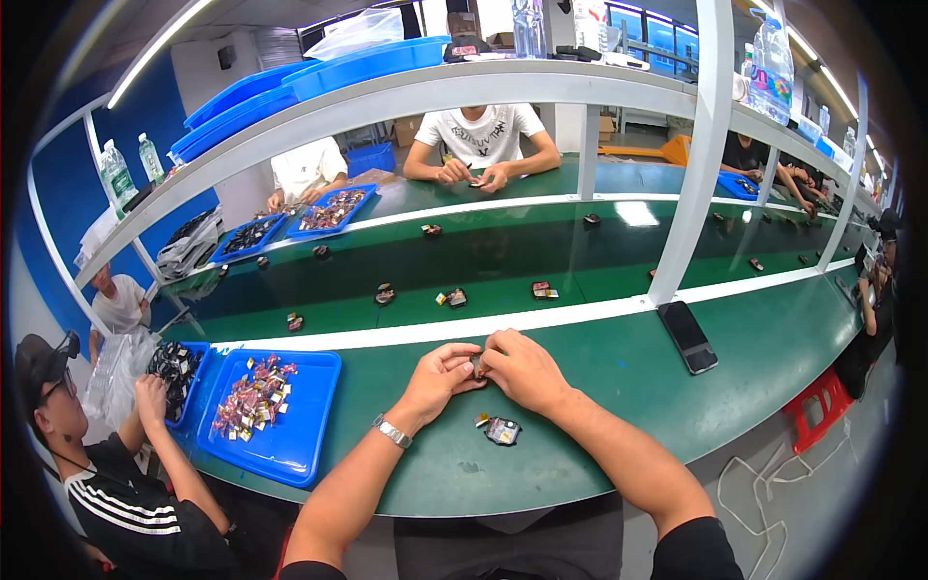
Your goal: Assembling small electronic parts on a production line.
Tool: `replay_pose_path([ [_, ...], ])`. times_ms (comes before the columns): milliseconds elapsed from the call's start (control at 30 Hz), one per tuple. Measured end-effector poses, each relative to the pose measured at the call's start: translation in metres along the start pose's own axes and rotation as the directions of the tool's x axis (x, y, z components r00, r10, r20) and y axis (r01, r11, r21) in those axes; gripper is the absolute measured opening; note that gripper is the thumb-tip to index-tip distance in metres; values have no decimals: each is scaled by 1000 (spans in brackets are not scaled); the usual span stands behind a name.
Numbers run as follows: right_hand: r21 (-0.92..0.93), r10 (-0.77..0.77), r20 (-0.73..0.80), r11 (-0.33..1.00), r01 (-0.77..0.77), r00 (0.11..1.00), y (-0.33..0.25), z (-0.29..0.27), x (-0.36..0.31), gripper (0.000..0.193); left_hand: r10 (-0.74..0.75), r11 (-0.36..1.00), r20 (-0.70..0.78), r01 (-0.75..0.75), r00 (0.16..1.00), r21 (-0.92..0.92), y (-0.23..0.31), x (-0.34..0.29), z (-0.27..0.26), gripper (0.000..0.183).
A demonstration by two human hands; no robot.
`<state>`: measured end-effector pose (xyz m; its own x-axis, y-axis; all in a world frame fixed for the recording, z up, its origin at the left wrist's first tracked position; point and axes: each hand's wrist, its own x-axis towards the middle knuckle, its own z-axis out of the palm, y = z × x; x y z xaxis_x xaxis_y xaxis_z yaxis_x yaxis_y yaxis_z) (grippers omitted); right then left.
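Observation:
My left hand [447, 375] and my right hand [524, 369] meet over the green tabletop, fingertips pinched together. Between them shows a sliver of a small dark part [479, 368], mostly hidden by the fingers, so its kind cannot be made out. Just below the hands lies a small black-rimmed electronic unit [503, 431] with a pale inside and a yellow-tagged piece at its upper left. To the left, a blue tray [314, 425] holds a heap of small components [255, 398] with red wires and yellow and silvery parts.
A black phone [687, 337] lies at right, beside a white shelf post [698, 184]. Beyond a white rail [425, 333], several small units sit on a green belt [348, 275]. At left, a co-worker's hands [151, 394] are by a blue tray of black parts [178, 379].

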<state>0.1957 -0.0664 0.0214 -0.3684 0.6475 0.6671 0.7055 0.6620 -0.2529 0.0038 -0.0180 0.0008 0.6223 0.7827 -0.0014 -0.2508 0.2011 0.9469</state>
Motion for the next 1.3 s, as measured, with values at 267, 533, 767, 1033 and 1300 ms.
replay_pose_path([
  [267,44,86,41,995,-88,995,2,0,-2,8,0,1000,-25,1,1000,24,0,1,2,28],
  [533,75,129,3,989,-129,992,4,1,-4,10,-1,1000,14,1,1000,17,4,0,2,36],
  [767,171,166,73,969,-177,983,3,0,-3,7,12,998,73,-16,997,58,2,-1,0,41],
  [1033,279,143,142,944,-178,980,4,-8,-3,7,-15,999,67,12,998,47,0,0,-2,33],
  [1300,213,207,14,955,-206,978,1,7,-9,9,20,1000,79,-19,997,-14,-1,1,-3,32],
])
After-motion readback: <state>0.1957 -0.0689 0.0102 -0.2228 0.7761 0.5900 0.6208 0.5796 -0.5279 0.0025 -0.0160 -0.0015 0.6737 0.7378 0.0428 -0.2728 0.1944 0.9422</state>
